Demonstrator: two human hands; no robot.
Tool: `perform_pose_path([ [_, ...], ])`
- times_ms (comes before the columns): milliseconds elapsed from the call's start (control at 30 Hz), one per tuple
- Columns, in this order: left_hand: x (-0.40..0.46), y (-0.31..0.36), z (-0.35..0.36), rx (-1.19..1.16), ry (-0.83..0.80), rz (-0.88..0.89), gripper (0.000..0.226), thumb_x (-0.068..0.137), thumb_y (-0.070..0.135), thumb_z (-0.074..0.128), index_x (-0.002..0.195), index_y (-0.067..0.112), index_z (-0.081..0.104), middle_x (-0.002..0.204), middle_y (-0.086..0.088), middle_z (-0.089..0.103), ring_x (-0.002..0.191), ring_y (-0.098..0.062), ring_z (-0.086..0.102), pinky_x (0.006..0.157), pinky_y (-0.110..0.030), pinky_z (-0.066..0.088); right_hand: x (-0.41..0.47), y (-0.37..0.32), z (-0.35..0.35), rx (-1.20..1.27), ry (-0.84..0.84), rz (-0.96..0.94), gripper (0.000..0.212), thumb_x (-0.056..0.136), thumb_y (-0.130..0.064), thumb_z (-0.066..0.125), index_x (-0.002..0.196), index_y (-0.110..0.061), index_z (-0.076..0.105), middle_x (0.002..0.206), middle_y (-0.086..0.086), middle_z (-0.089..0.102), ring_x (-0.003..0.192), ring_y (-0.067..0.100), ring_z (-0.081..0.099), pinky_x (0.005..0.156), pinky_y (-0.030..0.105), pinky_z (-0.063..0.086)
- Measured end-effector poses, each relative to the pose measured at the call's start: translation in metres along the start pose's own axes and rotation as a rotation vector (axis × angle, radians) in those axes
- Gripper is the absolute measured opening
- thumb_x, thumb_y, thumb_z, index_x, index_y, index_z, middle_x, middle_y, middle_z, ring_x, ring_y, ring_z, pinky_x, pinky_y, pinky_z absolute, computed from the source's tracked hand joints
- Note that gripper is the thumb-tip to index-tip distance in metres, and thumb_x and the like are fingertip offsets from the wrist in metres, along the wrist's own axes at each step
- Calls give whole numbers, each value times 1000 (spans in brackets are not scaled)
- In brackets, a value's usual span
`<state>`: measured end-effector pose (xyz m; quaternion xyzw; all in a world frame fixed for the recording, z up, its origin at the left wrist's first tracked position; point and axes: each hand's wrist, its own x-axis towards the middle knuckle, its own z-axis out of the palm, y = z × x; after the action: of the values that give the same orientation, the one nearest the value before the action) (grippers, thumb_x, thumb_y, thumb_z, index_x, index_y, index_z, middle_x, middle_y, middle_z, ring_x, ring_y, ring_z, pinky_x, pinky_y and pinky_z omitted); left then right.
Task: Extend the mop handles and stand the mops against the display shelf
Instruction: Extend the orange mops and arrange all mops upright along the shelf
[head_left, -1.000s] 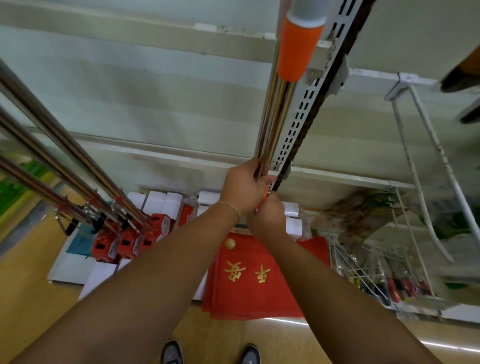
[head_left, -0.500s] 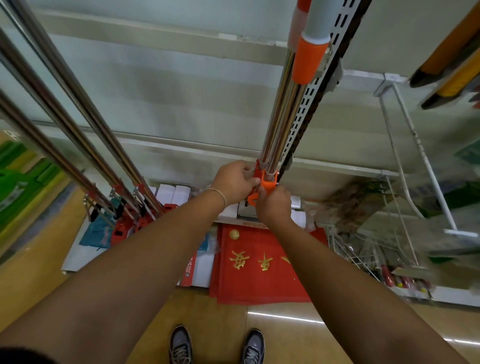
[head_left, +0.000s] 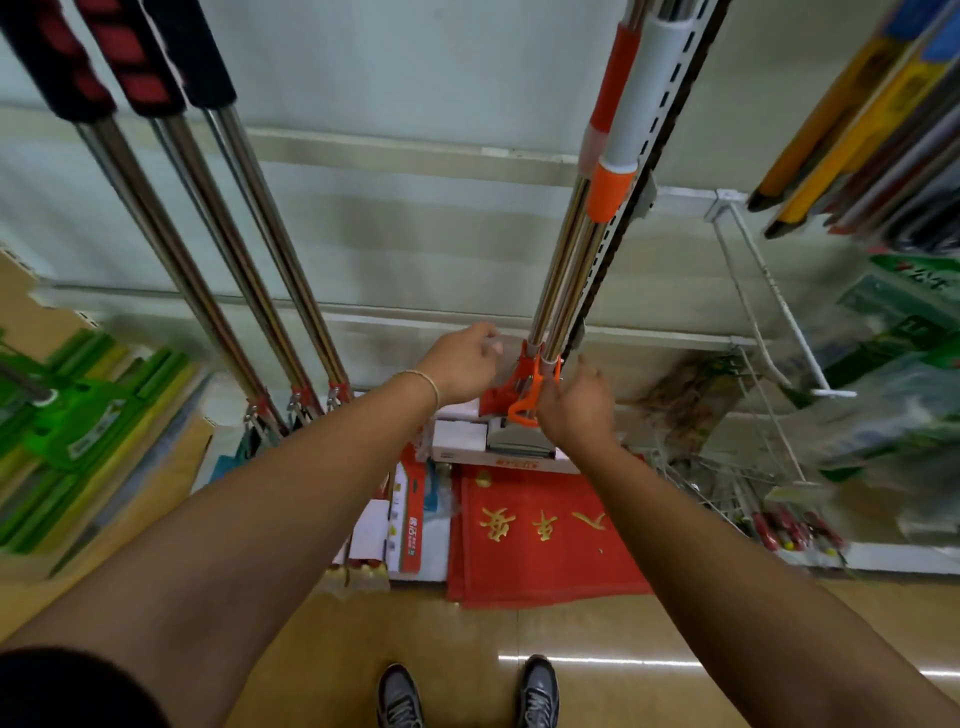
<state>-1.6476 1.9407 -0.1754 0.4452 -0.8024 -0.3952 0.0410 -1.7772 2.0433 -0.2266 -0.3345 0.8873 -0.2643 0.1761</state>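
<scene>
Mop handles (head_left: 563, 280) upright between loosely spread fingers of left hand (head_left: 462, 364) and right hand (head_left: 574, 402), ungripped.

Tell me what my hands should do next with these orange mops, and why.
Probably draw both hands back and reach for the next mop. The left hand and right hand are open and off the two orange-collared mops, which already lean upright against the slotted shelf upright, handles extended. Whether they stand steady cannot be told.

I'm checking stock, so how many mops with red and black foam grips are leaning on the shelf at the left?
3, side by side at upper left: outermost, middle, innermost. More may stand beyond the frame's left edge.
</scene>
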Motion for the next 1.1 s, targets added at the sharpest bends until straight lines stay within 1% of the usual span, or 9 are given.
perform_pose_path([
  [67, -10, 6, -12, 48, 1, 50, 43, 104, 28, 36, 143, 11, 43, 134, -17, 57, 122, -32, 53, 99, -33, 40, -10, -12, -10, 10, 31, -7, 57, 100, -37, 49, 144, -2, 38, 138, 25, 48, 128, 41, 46, 102, 43, 40],
  [167, -23, 18, -26, 71, -15, 112, 44, 105, 30, 35, 145, 11, 39, 143, -16, 50, 131, -31, 47, 107, -35, 37, -23, -31, -27, -4, 64, -21, 58, 99, -36, 50, 145, -4, 36, 136, 26, 50, 125, 42, 48, 101, 46, 41],
  [300, -39, 34, -42, 110, 1, 174, 46, 105, 29, 35, 147, 9, 37, 148, -17, 45, 136, -32, 43, 112, -35, 33, -40, -55, -49, -8, 94, -39, 55, 98, -36, 48, 144, -9, 38, 137, 22, 49, 125, 39, 49, 104, 48, 43],
  [400, -53, 44, -57, 119, 42, 190, 47, 105, 28, 35, 148, 9, 35, 150, -17, 43, 137, -31, 41, 112, -33, 31, -48, -67, -64, -5, 105, -105, 49, 94, -37, 45, 135, -11, 45, 126, 19, 54, 115, 37, 52, 97, 53, 47],
  [500, -66, 51, -71, 119, 92, 181, 48, 105, 30, 35, 149, 9, 35, 150, -16, 43, 138, -31, 41, 111, -33, 31, -56, -79, -83, -30, 115, -185, 48, 94, -35, 46, 134, -8, 46, 123, 20, 56, 113, 37, 53, 97, 52, 47],
  [600, -75, 55, -81, 108, 132, 157, 49, 105, 33, 34, 148, 10, 35, 149, -17, 43, 136, -31, 43, 111, -35, 34, -61, -87, -103, -59, 104, -251, 48, 100, -28, 48, 140, -5, 40, 132, 22, 52, 122, 37, 49, 103, 47, 41],
  [700, -84, 60, -86, 129, 168, 148, 48, 105, 31, 34, 148, 9, 36, 148, -17, 45, 135, -32, 43, 110, -34, 33, -62, -90, -117, -77, 102, -286, 55, 100, -32, 46, 146, -5, 34, 139, 23, 48, 126, 39, 47, 106, 45, 38],
  [933, -106, 77, -84, 85, 247, 136, 46, 106, 29, 33, 148, 10, 35, 146, -17, 47, 135, -32, 44, 110, -35, 34, -65, -93, -130, -30, 83, -339, 49, 96, -34, 47, 137, -9, 41, 131, 21, 52, 121, 40, 49, 101, 49, 43],
  [1100, -123, 74, -93, 126, 279, 124, 46, 106, 28, 33, 148, 8, 34, 146, -18, 46, 135, -32, 43, 110, -35, 34, -73, -102, -128, 16, 67, -380, 53, 95, -33, 49, 141, -9, 40, 132, 23, 50, 122, 43, 49, 103, 50, 43],
])
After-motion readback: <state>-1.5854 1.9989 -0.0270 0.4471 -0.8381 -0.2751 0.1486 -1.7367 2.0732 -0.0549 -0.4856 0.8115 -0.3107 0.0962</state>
